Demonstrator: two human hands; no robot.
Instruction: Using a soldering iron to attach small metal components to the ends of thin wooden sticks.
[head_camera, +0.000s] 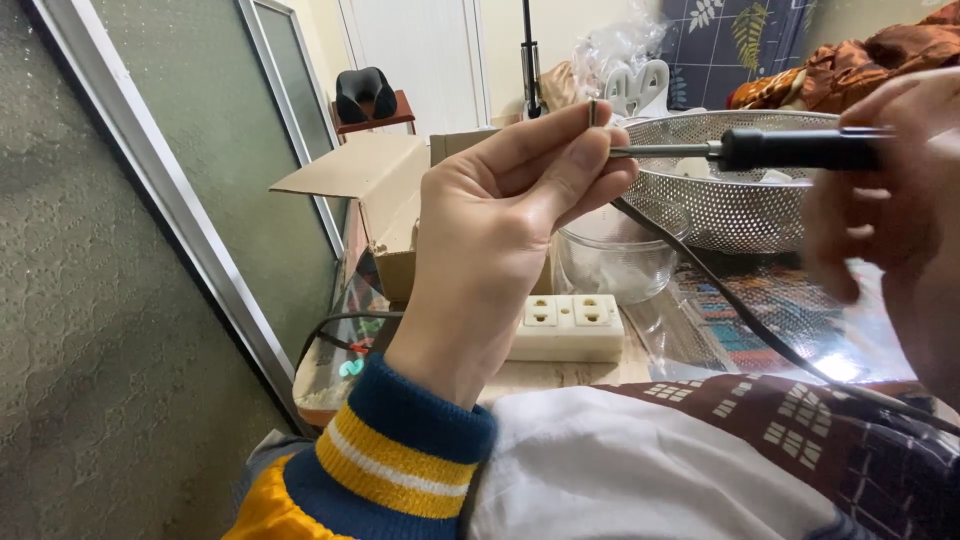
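Metal-tipped soldering iron (790, 149) meets raised hands' (510, 215) pinched small part (592, 112).

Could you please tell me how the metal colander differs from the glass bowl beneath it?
The colander is perforated, opaque metal, while the glass bowl is smooth and see-through. The colander looks wider and sits higher, overhanging the bowl, which stands lower beside the white power strip. The colander holds pale pieces; what the bowl holds I cannot tell. Both are round, open-topped vessels, partly hidden behind the left hand.
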